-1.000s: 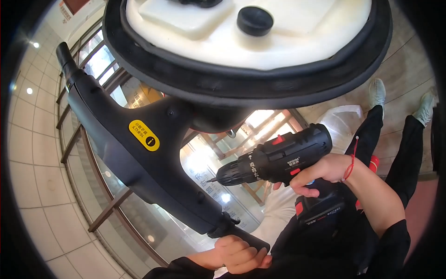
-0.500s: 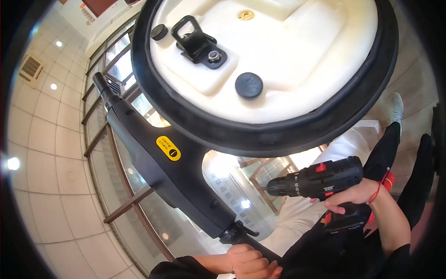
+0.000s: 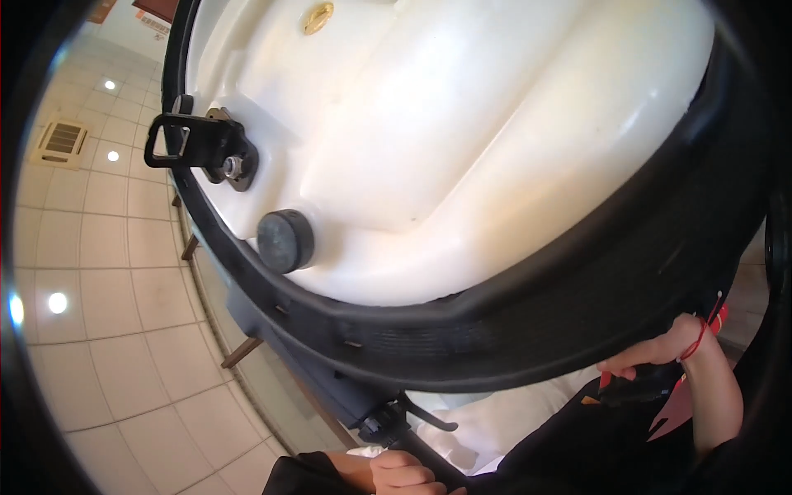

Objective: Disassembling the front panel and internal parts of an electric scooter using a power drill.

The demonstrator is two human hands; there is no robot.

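A seat with a white plastic underside and a black padded rim fills most of the head view. On its underside are a black metal latch bracket with a nut and a round black rubber bumper. At the lower edge my left hand is curled against a black handlebar grip, beside a brake lever. My right hand is closed round a cordless drill. The seat rim hides the drill's body and tip.
A dark handlebar cover runs beneath the seat. Pale wall tiles with a vent are at the left. White cloth shows below the rim.
The seat now looms larger and lower in view, covering the drill body and most of the handlebar cover. My right hand remains on the drill, my left by the grip.
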